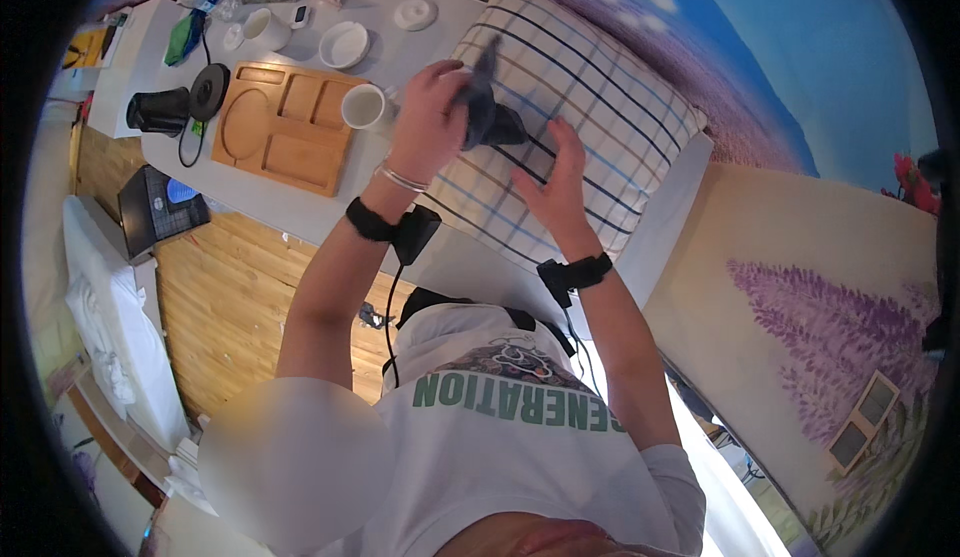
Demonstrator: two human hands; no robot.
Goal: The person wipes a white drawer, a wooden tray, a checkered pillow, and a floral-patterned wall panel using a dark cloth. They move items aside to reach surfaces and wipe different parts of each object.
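Note:
My left hand grips a dark grey cloth item, perhaps a sock, which is blurred. One narrow end of it points up and a darker, bunched part hangs to the right. It is above a striped pillow in a white, blue and brown pattern. To the right of the cloth, my right hand is over the pillow, thumb and fingers apart, with nothing in it. A white mug stands just left of my left hand, its handle side partly hidden by that hand.
A divided wooden tray lies left of the mug. Behind it are a white bowl, a second mug and a round white lid. A black round base with a cord and a black container sit near the table's left end.

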